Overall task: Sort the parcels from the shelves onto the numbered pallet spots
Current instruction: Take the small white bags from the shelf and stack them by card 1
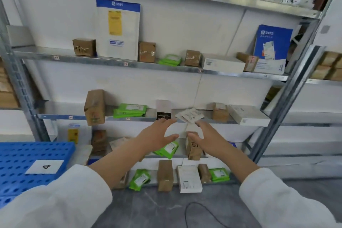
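Both my hands reach toward the metal shelf rack (218,75). My left hand (157,135) is open, fingers spread, just below a black-and-white box (163,110) on the third shelf. My right hand (205,137) is open too, its fingertips close under a small white packet (189,114) that juts over that shelf's edge; touch cannot be told. A brown SF box (193,149) stands behind my right hand one shelf lower. The blue pallet (27,153) with a white label marked 4 (45,166) lies at the lower left.
Brown boxes, green packets (130,110) and white boxes (248,114) fill the shelves. A tall brown box (94,107) overhangs the third shelf at left. A second rack (325,68) stands to the right. A black cable (201,211) lies on the grey floor.
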### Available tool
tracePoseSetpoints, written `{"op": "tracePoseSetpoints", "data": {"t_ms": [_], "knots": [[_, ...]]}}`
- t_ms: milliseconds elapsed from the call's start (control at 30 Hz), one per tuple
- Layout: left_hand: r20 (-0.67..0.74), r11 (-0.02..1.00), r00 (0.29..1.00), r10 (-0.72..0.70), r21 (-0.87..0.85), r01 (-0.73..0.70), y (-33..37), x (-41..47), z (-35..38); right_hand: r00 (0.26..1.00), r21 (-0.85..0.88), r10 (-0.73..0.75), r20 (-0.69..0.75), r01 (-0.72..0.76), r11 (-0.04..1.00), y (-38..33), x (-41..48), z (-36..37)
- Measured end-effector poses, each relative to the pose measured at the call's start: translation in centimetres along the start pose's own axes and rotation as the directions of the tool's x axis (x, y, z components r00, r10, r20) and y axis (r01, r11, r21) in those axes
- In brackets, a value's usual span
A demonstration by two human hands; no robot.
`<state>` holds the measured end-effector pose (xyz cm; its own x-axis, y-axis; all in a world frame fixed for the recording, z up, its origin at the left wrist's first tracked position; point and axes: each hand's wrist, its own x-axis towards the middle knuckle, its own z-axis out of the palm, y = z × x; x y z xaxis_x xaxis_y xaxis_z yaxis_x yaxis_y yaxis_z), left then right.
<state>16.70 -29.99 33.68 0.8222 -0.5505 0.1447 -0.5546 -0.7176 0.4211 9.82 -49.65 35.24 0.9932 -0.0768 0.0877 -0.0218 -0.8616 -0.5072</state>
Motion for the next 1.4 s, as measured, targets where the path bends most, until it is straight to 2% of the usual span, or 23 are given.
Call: {"op": "tracePoseSetpoints", "data": {"t_ms": [167, 433, 833, 1033, 1167, 1400], "knots": [[0.014, 0.998, 1.000, 0.010, -0.069, -0.009, -4.1, 4.8, -0.9, 0.997, 0.042, 0.081, 0.022, -0.081, 0.996, 0.4, 5.6, 1.8], [0.052, 0.986, 0.995, 0.079, -0.151, -0.071, -6.7, 12.2, 0.4, 0.989, 0.058, 0.150, 0.014, -0.151, 0.987, 2.5, 11.1, 3.3], [0.090, 0.990, 0.994, 0.066, -0.126, -0.055, -6.1, 26.6, 5.2, 0.985, 0.153, 0.172, 0.013, -0.172, 0.973, 12.4, 23.3, 2.7], [0.117, 0.993, 0.993, -0.013, -0.115, 0.026, -5.0, 35.8, 8.9, 0.982, 0.264, 0.187, -0.011, -0.178, 0.948, 19.1, 31.1, 0.8], [0.111, 0.977, 0.990, -0.089, -0.185, 0.109, -4.8, 40.7, 11.9, 0.982, 0.248, 0.186, 0.030, -0.188, 0.951, 23.9, 35.0, 0.7], [0.154, 0.959, 0.973, -0.174, -0.199, 0.203, -6.7, 45.5, 16.6, 0.975, 0.231, 0.208, 0.082, -0.222, 0.947, 29.4, 39.3, 2.8]]}}
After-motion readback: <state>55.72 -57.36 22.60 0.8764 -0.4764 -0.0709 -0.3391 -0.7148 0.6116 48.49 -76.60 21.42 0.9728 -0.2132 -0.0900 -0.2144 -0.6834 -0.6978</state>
